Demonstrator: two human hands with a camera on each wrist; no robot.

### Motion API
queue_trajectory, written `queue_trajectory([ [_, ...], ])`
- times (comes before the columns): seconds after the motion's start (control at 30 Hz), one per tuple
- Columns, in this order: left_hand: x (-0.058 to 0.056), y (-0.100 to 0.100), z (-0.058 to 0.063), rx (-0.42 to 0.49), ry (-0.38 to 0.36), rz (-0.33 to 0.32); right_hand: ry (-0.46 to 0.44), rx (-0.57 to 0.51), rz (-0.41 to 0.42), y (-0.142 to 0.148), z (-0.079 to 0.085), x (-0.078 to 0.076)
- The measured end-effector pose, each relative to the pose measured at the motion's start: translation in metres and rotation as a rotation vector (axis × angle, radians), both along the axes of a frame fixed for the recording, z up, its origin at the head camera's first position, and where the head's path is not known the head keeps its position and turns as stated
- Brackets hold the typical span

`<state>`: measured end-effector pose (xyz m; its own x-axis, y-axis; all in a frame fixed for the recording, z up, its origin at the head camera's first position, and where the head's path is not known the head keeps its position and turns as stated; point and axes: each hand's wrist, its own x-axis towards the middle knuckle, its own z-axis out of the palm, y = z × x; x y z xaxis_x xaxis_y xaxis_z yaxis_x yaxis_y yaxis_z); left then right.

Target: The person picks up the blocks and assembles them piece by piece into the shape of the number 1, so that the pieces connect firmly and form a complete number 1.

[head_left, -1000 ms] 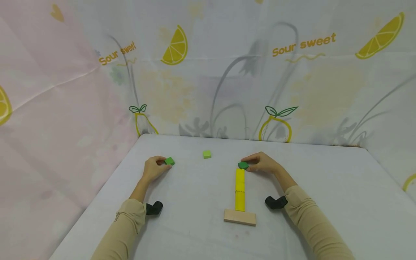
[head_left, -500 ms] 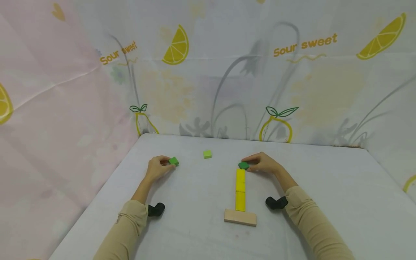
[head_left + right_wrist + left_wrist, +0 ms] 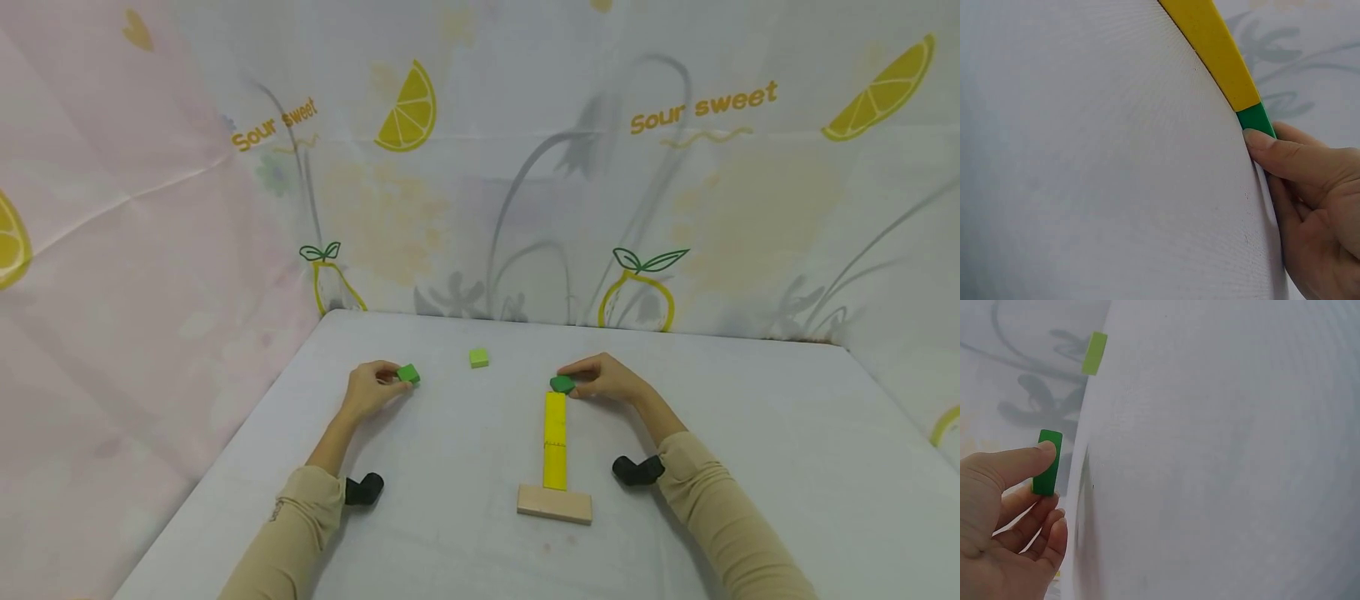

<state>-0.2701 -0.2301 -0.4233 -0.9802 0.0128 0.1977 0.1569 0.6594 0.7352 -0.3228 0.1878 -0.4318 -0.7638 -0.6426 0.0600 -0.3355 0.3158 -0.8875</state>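
I see the left hand (image 3: 369,389) pinching a bright green block (image 3: 408,374) left of centre. Right of centre, the right hand (image 3: 607,378) pinches a dark green block (image 3: 561,383) against a yellow block (image 3: 555,417).

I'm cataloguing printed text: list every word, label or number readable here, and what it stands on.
"Sour sweet": left orange lettering, on the backdrop.
"Sour sweet": right orange lettering, same backdrop.
Too small to read: whatever is marked midway along the yellow strip and on the left sleeve.
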Motion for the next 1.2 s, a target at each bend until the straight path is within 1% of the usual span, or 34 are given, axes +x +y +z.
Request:
queue_trajectory([
  [0.17, 0.002, 0.007, 0.001, 0.027, 0.001, -0.013, 0.012, 0.005, 0.002, 0.0, -0.001, 0.001],
  [0.27, 0.003, 0.012, 0.002, 0.037, 0.007, -0.033, 0.014, 0.005, 0.003, -0.001, -0.001, 0.001],
  [0.6, 0.004, 0.027, 0.001, 0.041, 0.014, -0.078, 0.02, 0.011, -0.01, -0.001, -0.003, 0.002],
  [0.8, 0.005, 0.037, 0.003, 0.045, 0.01, -0.098, 0.003, 0.0, -0.012, -0.001, 0.0, 0.003],
  [0.93, 0.006, 0.042, 0.005, 0.051, 0.008, -0.112, 0.002, -0.003, -0.006, -0.001, -0.002, 0.001],
  [1.2, 0.003, 0.051, 0.004, 0.052, 0.002, -0.138, -0.003, -0.002, -0.007, 0.0, 0.0, 0.002],
])
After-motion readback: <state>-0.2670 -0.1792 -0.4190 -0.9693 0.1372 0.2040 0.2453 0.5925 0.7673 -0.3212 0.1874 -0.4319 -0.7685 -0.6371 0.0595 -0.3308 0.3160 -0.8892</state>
